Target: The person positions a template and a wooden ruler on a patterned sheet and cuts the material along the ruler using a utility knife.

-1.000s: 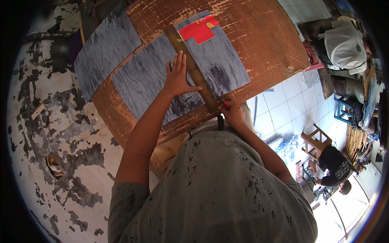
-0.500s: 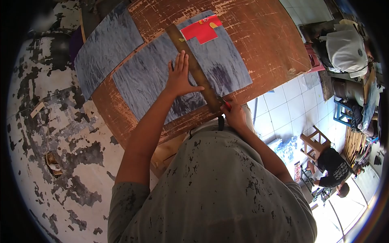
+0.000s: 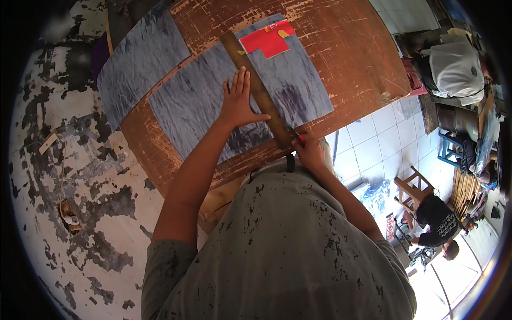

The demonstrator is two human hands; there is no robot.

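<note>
Far L: flaked white surface (image 3: pixel 106 224), wall or floor, can't tell. Then grey streaky sheet #1 (image 3: pixel 141 64) on the table (image 3: pixel 352 53), w/ sheet #2 (image 3: pixel 186 96), same pattern, just beside it. L hand (image 3: pixel 238 106) flat on sheet #2, fingers extended, gripping nothing; thumb out onto the brown straightedge (image 3: pixel 258 90), which lies across sheet #2. Red cutout (image 3: pixel 269 41) w/ yellow bits on sheet #2, R of straightedge's far end; small marks along its top, can't read. R hand (image 3: pixel 312 154) at near end, fingers closed on a red-handled tool (image 3: pixel 302 140); tip too small to ID. Further R, beyond table: wooden stool (image 3: pixel 413 188), person (image 3: pixel 438 218) in blk tee, white lettering on back, illegible. White cloth (image 3: pixel 456 66) has small dark round logo, unreadable.
</note>
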